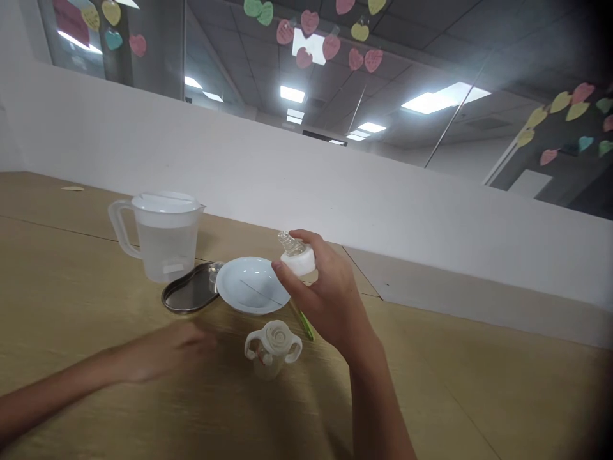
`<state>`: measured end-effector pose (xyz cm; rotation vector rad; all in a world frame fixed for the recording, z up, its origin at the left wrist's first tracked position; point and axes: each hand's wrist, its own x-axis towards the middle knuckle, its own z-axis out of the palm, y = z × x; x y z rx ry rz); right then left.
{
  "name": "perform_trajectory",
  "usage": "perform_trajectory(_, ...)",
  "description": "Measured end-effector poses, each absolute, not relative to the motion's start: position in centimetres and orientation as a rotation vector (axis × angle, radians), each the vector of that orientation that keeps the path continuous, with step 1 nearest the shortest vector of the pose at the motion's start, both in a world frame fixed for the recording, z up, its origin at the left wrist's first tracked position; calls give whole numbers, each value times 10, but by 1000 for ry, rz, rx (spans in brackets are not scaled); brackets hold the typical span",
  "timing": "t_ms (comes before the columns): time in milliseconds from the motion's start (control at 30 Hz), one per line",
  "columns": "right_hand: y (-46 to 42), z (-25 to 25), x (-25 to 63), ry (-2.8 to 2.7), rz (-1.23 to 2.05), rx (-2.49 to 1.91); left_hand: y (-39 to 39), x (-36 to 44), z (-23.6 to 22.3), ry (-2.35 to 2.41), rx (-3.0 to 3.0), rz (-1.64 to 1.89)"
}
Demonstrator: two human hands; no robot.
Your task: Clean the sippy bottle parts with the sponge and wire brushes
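Note:
My right hand (330, 294) is closed on a baby bottle nipple (297, 259), a clear teat set in a white collar ring, held in the air with the teat pointing up and left. Below it stands a small baby bottle (271, 354) with two white handles, upright on the table. Concentric rings show at the bottle's top; I cannot tell whether it is covered. To the left of the bottle, my left hand (167, 350) is above the table, smeared by motion, so its fingers cannot be made out. It is apart from the bottle.
A white bowl (234, 300) sits behind the bottle, with a thin line across its inside. Left of it are a metal kidney tray (184, 300) and a lidded plastic pitcher (167, 246) of clear liquid. Beside the bowl lies a green-handled tool (306, 327). A white wall (268, 179) bounds the wooden table.

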<state>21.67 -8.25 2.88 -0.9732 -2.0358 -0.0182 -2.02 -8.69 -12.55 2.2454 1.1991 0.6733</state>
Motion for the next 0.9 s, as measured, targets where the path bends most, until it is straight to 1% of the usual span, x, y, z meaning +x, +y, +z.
perform_trajectory(67,-83,29,217,-2030,-23,-981,-80,-27,-104,1071,1800,703)
perform_trajectory(100,-83,29,217,-2029,-27,-981,-77,-32,-94,1034,1651,776)
perform_trajectory(200,-83,29,217,-2029,-41,-983,-73,-45,-75,960,1414,910)
perform_trajectory(367,-82,28,217,-2032,-54,-983,-78,-47,-75,896,1360,948)
perform_trajectory(567,-83,28,217,-2040,-58,-967,-74,-37,-80,1246,1043,1013)
perform_trajectory(633,-83,28,216,-2045,-51,-979,-69,-36,-82,1316,1153,1006)
perform_trajectory(800,-84,28,217,-2053,-38,-997,-60,-43,-93,1553,1908,938)
perform_trajectory(900,-84,29,217,-2057,-37,-990,-54,-47,-100,1569,2138,894)
